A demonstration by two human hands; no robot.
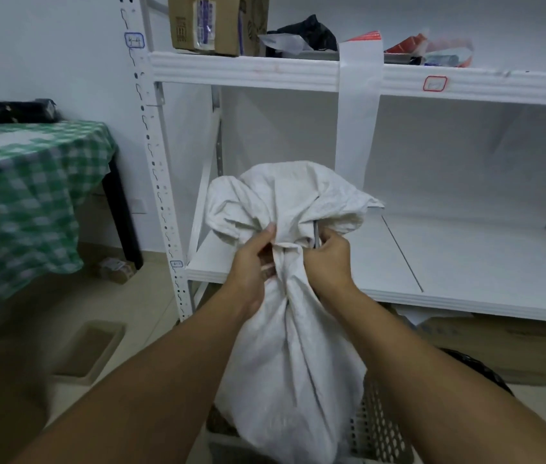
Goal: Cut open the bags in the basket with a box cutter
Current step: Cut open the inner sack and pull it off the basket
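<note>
A large white woven bag [291,356] stands upright in a perforated plastic basket [378,430] at the bottom of the view. Its neck is cinched, with loose cloth bunched above the tie [285,245]. My left hand [251,269] grips the neck from the left, thumb pressed on the fabric. My right hand [328,259] is closed on a box cutter [315,235], whose thin grey blade points up against the right side of the neck. Most of the cutter's handle is hidden in my fist.
A white metal shelving unit [298,73] stands right behind the bag, with its lower board [449,259] at hand height. Cardboard boxes [214,21] sit on the top shelf. A table with a green checked cloth [24,195] is at the left. Flat cardboard [505,349] lies under the shelf.
</note>
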